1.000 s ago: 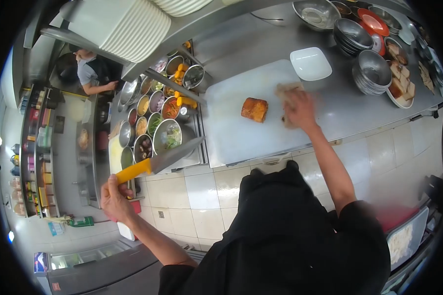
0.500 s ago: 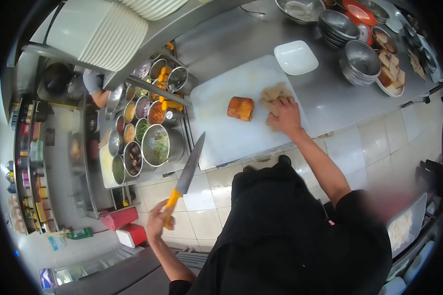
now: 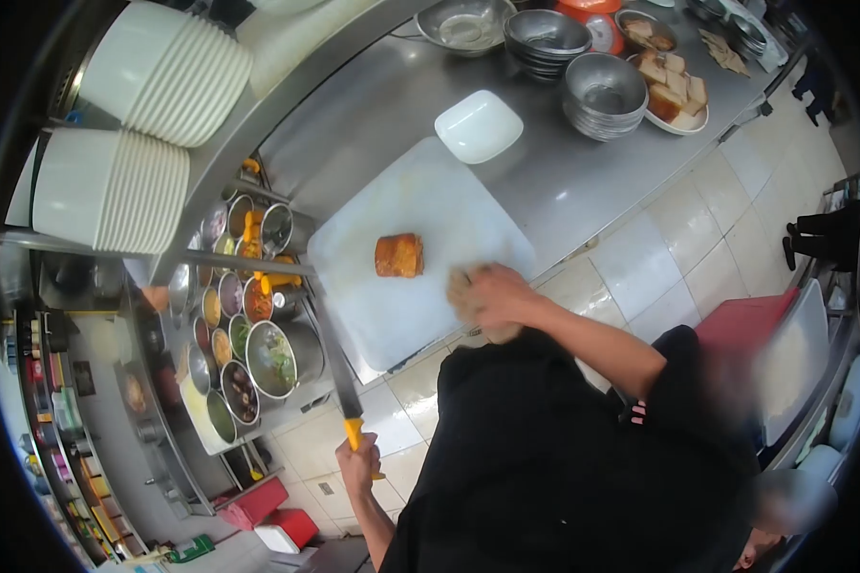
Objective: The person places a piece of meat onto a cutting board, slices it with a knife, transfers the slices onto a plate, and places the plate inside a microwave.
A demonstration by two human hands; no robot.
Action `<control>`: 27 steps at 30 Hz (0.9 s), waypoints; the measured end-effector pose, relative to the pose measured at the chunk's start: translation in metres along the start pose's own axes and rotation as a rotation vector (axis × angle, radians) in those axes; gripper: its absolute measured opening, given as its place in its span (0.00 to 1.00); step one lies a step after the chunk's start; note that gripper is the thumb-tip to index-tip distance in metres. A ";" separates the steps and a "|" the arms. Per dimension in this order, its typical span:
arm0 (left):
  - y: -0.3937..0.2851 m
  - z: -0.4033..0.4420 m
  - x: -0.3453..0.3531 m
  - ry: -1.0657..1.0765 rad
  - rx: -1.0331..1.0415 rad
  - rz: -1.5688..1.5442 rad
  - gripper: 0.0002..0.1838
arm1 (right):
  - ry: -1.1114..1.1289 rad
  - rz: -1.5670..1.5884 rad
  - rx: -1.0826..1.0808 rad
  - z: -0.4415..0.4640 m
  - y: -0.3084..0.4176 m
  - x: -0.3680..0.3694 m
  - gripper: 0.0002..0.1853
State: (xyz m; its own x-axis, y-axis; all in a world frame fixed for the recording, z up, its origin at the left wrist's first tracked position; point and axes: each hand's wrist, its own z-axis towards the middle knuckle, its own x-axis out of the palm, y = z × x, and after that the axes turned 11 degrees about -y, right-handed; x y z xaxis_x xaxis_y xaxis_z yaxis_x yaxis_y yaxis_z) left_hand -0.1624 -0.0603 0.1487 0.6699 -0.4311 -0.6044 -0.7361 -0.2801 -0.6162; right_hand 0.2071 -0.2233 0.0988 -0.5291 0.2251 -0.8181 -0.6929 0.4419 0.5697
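My left hand (image 3: 357, 465) is closed around the yellow handle of a kitchen knife (image 3: 338, 368). Its long blade points away from me, past the left edge of the white cutting board (image 3: 382, 329). A block of browned, roasted meat (image 3: 398, 255) lies on the board. At the board's near right edge, my right hand (image 3: 502, 296) grips a tan cloth (image 3: 462, 294), both slightly blurred. Behind the board stands a square white dish (image 3: 480, 127).
Several metal containers of cut vegetables (image 3: 272, 358) stand left of the board. Stacked steel bowls (image 3: 604, 95) and a plate of meat blocks (image 3: 674, 91) sit at the back right. Stacked white dishes (image 3: 115, 191) fill a shelf at upper left. Another person's arm (image 3: 153, 294) shows beyond the containers.
The view has turned and shifted. My right hand has drawn the cloth from the board's right side to its near edge. The knife now points more steeply away; the meat stays on the board.
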 end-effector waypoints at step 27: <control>-0.160 -0.060 0.229 0.507 0.966 0.379 0.20 | -0.900 1.816 0.495 -0.053 -0.025 0.006 0.32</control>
State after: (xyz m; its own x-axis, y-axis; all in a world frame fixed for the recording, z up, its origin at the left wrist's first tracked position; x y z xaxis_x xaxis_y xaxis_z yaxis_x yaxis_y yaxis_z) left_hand 0.1032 -0.1659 0.1398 0.1445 -0.7034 -0.6959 -0.3543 0.6199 -0.7001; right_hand 0.1953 -0.2791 0.0833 0.1323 0.7689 0.6256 0.4568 -0.6074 0.6499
